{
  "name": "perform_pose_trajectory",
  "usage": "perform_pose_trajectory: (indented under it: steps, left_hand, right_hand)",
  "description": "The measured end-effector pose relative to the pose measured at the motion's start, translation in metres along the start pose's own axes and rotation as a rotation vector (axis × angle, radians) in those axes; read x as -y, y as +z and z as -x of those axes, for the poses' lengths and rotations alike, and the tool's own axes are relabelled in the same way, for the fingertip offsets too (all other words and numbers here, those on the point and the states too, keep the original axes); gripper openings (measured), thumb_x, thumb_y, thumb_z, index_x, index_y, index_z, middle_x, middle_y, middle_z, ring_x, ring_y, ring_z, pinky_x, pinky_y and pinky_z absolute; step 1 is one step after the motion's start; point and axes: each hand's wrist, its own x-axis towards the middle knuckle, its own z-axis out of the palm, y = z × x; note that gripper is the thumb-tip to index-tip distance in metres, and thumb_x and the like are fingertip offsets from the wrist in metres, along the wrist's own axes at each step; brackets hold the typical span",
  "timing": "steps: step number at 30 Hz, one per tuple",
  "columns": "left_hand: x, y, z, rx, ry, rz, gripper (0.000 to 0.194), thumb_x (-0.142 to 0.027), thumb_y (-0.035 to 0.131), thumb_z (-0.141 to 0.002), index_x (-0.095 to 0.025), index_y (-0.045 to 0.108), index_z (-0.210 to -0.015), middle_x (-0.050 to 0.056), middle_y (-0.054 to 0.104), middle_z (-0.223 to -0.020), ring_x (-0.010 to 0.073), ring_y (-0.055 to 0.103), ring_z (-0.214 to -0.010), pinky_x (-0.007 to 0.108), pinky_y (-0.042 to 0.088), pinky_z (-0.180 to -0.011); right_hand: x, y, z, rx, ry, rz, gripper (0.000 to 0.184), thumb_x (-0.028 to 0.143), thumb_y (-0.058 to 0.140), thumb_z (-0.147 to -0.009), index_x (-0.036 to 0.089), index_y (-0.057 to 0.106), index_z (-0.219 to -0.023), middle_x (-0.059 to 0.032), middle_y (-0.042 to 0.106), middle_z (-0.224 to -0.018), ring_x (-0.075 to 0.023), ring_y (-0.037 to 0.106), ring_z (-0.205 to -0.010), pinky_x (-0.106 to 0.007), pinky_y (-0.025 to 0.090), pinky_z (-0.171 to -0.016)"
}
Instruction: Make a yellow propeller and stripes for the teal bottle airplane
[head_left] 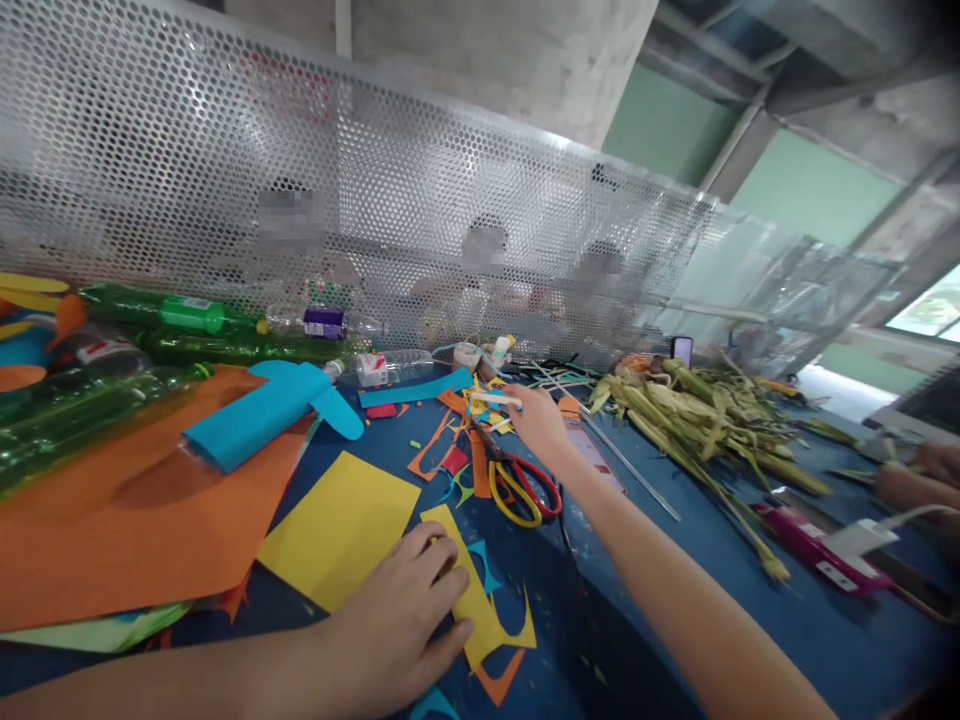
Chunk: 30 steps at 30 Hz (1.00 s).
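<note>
My left hand (416, 605) lies on the blue table with its fingers apart and loosely bent, resting at a narrow yellow paper strip (465, 575). A larger yellow sheet (352, 520) is just beyond it. Farther out, my right hand (536, 425) reaches over a heap of paper scraps, its fingers closed on a thin white stick (495, 399). Scissors with red and yellow handles (517, 490) lie below that hand, their blades partly among the scraps. A phone (589, 450) lies partly behind my right forearm.
At left, a bottle wrapped in blue paper (259, 415) lies on orange paper (135, 520), near green bottles (97, 415). Dried husks (697, 410) lie at right, near a purple power strip (821, 550) and another person's hand (919, 485). A perforated metal screen (420, 190) stands behind.
</note>
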Motion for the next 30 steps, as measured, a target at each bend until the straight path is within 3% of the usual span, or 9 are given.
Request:
perform_pose_trajectory:
  steps: [4,6,9,15,24,30]
  left_hand:
    - [0.0,0.0,-0.001,0.009,-0.005,-0.002,0.017,-0.028,0.048,-0.084,-0.018,0.054,-0.096,0.007,0.052,-0.101,0.025,0.038,-0.104,0.041,0.038,-0.094]
    - [0.0,0.0,-0.001,0.012,0.0,-0.003,0.018,-0.029,0.047,-0.084,-0.018,0.054,-0.096,0.007,0.052,-0.101,0.0247,0.039,-0.104,0.041,0.038,-0.094]
    - [0.001,-0.001,-0.001,0.007,0.004,-0.002,0.019,-0.029,0.048,-0.084,-0.018,0.054,-0.099,0.008,0.052,-0.102,0.0248,0.039,-0.104,0.04,0.038,-0.093]
    - [0.0,-0.002,-0.001,0.019,0.005,-0.008,0.022,-0.029,0.047,-0.085,-0.017,0.054,-0.102,0.009,0.052,-0.102,0.0252,0.04,-0.103,0.04,0.04,-0.092]
    - [0.001,0.0,-0.002,0.008,0.0,-0.026,0.021,-0.029,0.05,-0.082,-0.017,0.054,-0.099,0.009,0.052,-0.103,0.0261,0.04,-0.103,0.042,0.04,-0.092]
    - [0.0,-0.002,-0.002,0.017,-0.001,-0.042,0.02,-0.029,0.05,-0.082,-0.017,0.054,-0.098,0.009,0.053,-0.102,0.0267,0.042,-0.102,0.042,0.041,-0.09]
  right_hand:
    - [-0.007,-0.01,-0.038,-0.006,0.069,0.019,0.039,0.014,0.045,-0.082,0.02,0.051,-0.121,-0.0068,0.065,-0.103,-0.0224,0.053,-0.101,-0.03,0.039,-0.085]
    - [-0.012,-0.009,-0.05,0.051,0.078,0.02,0.032,0.015,0.047,-0.083,0.021,0.056,-0.114,-0.0056,0.066,-0.102,-0.0207,0.055,-0.099,-0.029,0.04,-0.084]
    - [-0.017,0.001,-0.055,0.194,0.074,0.024,0.02,0.025,0.052,-0.086,0.018,0.06,-0.102,-0.0058,0.063,-0.102,-0.0183,0.058,-0.092,-0.032,0.046,-0.08]
    - [-0.017,0.03,-0.051,0.375,0.033,0.047,0.028,0.029,0.051,-0.087,0.016,0.053,-0.112,-0.0075,0.056,-0.111,-0.0186,0.058,-0.093,-0.038,0.049,-0.077]
    - [-0.005,0.041,-0.071,0.222,0.001,0.109,0.027,0.03,0.05,-0.088,0.017,0.053,-0.112,-0.008,0.054,-0.115,-0.0194,0.056,-0.097,-0.04,0.047,-0.082]
    - [-0.003,0.06,-0.082,0.229,0.049,0.149,0.028,0.029,0.05,-0.088,0.017,0.053,-0.113,-0.0079,0.055,-0.114,-0.019,0.057,-0.095,-0.039,0.049,-0.079]
